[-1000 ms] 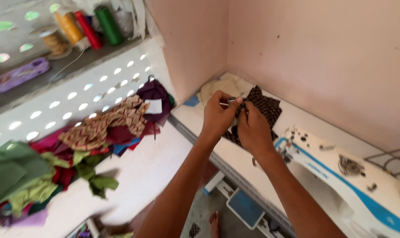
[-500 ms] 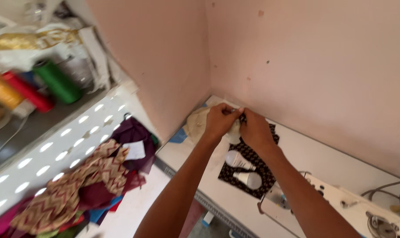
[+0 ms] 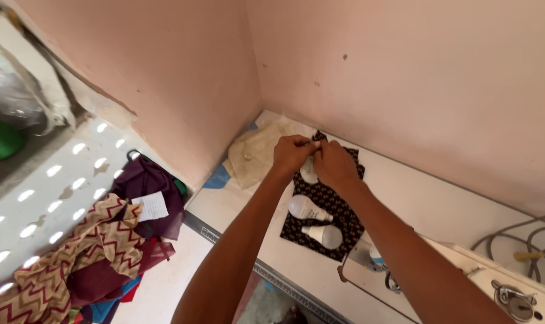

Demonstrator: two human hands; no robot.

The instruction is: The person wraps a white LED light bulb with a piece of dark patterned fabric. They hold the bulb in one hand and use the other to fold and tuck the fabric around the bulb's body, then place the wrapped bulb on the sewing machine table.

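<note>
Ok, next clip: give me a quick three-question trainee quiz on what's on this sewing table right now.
1. True or false: two white light bulbs lie on the dark patterned cloth.
2. Multiple choice: where do the left hand and right hand meet? A) over the zigzag fabric pile B) above the far edge of the dark patterned cloth C) on the sewing machine
3. Fill in: the cream fabric lies in the table's ____, against the pink walls.

Key: 1 true; 2 B; 3 corner. What the fingertips pinch is too small to tell.
</note>
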